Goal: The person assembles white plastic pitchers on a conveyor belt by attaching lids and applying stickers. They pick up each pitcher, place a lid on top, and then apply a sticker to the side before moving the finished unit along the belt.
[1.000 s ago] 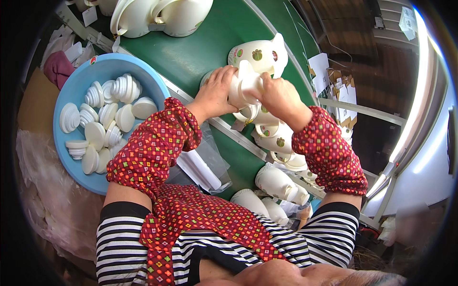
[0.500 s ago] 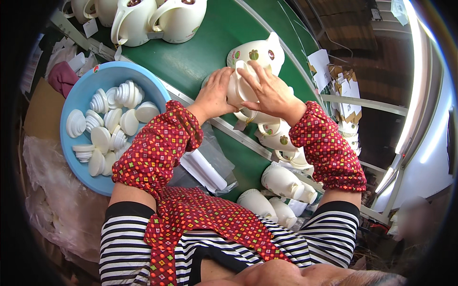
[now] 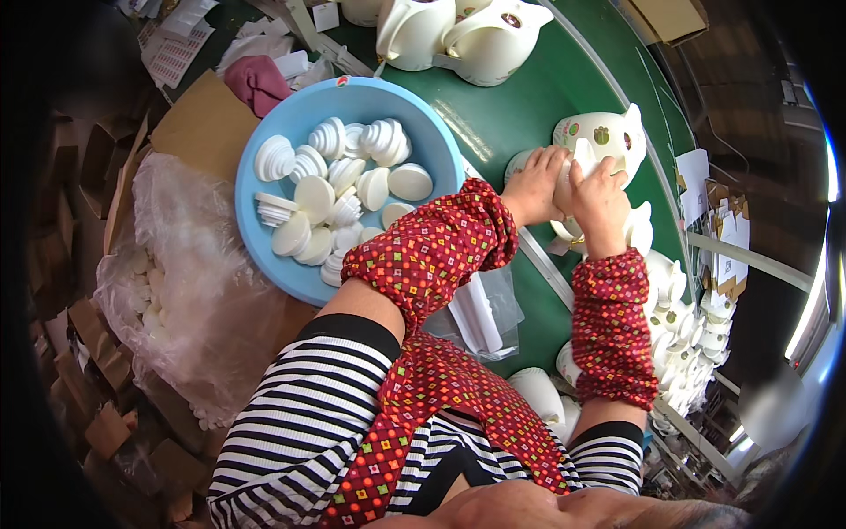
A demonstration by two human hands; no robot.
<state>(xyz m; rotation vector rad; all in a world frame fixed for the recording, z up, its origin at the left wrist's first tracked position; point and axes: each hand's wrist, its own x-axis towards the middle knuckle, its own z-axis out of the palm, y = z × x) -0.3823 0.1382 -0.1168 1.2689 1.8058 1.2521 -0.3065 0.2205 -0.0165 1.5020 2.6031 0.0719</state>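
My left hand (image 3: 536,187) is closed around the side of a cream-coloured jug (image 3: 565,191) on the green bench. From the other side my right hand (image 3: 603,201) grips the jug's top, fingers bent over its rim. Much of the jug is hidden behind both hands. Just beyond them stands another cream jug (image 3: 599,130) with small printed pictures. To my left, a round blue basin (image 3: 249,189) holds several white stepped lids (image 3: 275,159), some lying on edge and some flat.
More cream jugs (image 3: 498,48) stand at the far side, and several (image 3: 674,322) crowd the right. A metal rail (image 3: 545,264) crosses the green bench (image 3: 502,115). Clear plastic sheeting (image 3: 194,291) and cardboard (image 3: 198,123) lie left of the basin. A white roll (image 3: 476,317) rests near me.
The view has turned left, so everything sits further right in the picture. My right hand's fingers, spread over the jug before, are now bent over its top. The left hand keeps hold.
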